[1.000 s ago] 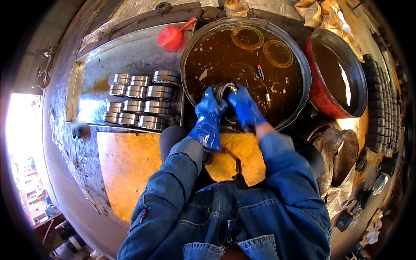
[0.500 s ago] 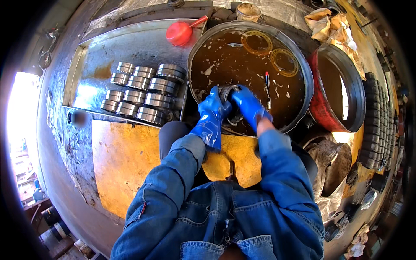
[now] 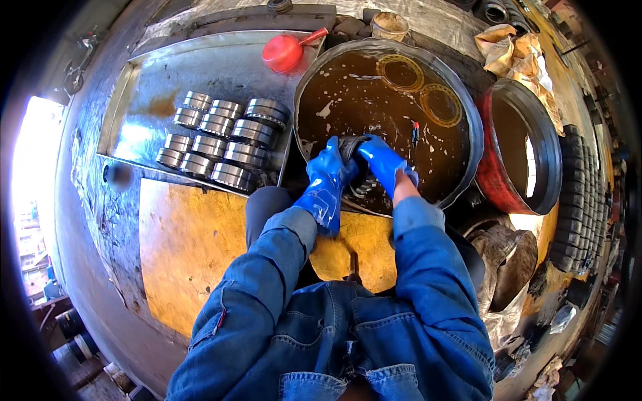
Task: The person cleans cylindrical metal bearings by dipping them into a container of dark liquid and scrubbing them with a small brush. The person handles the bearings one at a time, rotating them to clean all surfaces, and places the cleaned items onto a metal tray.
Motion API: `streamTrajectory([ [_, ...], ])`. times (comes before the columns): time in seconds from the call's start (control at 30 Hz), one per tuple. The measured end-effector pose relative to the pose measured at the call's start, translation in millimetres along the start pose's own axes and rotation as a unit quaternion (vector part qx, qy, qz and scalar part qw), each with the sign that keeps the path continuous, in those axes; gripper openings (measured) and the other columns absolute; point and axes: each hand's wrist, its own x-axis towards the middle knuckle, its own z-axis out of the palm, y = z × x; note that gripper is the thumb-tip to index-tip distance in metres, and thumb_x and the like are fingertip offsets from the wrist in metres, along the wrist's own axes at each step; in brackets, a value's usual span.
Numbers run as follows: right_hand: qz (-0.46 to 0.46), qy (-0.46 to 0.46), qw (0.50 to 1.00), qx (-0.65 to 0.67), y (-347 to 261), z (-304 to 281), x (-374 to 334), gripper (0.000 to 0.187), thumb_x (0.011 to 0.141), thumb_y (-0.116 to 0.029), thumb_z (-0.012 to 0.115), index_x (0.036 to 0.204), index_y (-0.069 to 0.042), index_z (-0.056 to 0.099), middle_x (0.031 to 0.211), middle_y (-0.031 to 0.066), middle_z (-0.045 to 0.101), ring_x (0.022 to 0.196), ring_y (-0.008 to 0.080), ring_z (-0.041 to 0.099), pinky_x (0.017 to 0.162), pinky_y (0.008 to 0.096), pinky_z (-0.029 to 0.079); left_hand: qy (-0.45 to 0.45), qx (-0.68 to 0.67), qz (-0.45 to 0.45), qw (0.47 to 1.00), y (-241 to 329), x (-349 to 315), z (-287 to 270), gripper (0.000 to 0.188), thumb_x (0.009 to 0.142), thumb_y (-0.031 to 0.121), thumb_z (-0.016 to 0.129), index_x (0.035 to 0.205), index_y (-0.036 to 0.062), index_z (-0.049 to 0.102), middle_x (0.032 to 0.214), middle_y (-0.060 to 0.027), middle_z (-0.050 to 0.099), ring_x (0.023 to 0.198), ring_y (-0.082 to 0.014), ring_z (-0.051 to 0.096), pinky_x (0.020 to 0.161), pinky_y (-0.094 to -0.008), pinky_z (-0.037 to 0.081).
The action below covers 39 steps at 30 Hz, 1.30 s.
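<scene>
Both my hands wear blue rubber gloves and meet over the near edge of a round metal tub (image 3: pixel 476 127) of brown liquid. My left hand (image 3: pixel 328 172) is closed round the left side of a dark, wet bearing ring (image 3: pixel 349 144). Closed on its right side is my right hand (image 3: pixel 382 162), fingers over the top. Below the gloves, a row of shiny rollers (image 3: pixel 364 187) shows; whether it belongs to the same ring I cannot tell. A thin brush (image 3: pixel 415 134) with a red tip lies in the liquid, right of my hands. Two yellowish rings (image 3: pixel 441 105) lie toward the tub's far side.
Left of the tub, a metal tray (image 3: pixel 167 73) bears stacked shiny bearings (image 3: pixel 247 155) and a red dipper (image 3: pixel 282 53). To the right stand a red drum (image 3: pixel 498 170) and rows of dark rings (image 3: pixel 574 200). A yellow board (image 3: pixel 180 247) lies nearest me.
My right hand has shifted slightly on the ring, and the rollers below the gloves show more clearly. The view has moved a little. The brush shows less of its length.
</scene>
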Motion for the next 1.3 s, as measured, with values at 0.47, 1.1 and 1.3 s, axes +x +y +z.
streamTrajectory([
  [0.47,0.029,-0.041,0.999,-0.018,-36,-5,-3,0.041,0.095,-0.028,0.059,0.125,-0.003,0.07,0.107,0.0106,0.074,0.094,0.0203,0.067,0.085,0.0356,0.054,-0.058,0.009,-0.015,0.998,7,0,-4,0.088,0.086,0.046,0.069,0.159,0.0115,0.034,0.133,-0.0219,0.067,0.122,-0.0355,0.067,0.102,-0.0476,0.053],
  [1.1,0.06,0.111,0.991,0.032,15,17,-14,0.072,0.088,-0.027,0.072,0.149,0.0,0.046,0.137,0.0229,0.061,0.118,0.0313,0.065,0.102,0.0404,0.052,-0.01,0.001,-0.027,1.0,6,-1,-3,0.084,0.085,0.042,0.074,0.155,0.0103,0.041,0.132,-0.0235,0.067,0.116,-0.0367,0.069,0.1,-0.0457,0.054],
  [1.3,0.225,0.203,0.906,-0.295,12,39,-45,0.109,0.079,-0.052,0.083,0.161,-0.009,0.027,0.146,0.0283,0.055,0.132,0.0457,0.058,0.114,0.0526,0.045,-0.031,-0.018,-0.029,0.999,-2,-5,-4,0.083,0.084,0.04,0.074,0.153,0.0078,0.042,0.127,-0.0215,0.07,0.117,-0.0355,0.069,0.1,-0.0448,0.055],
])
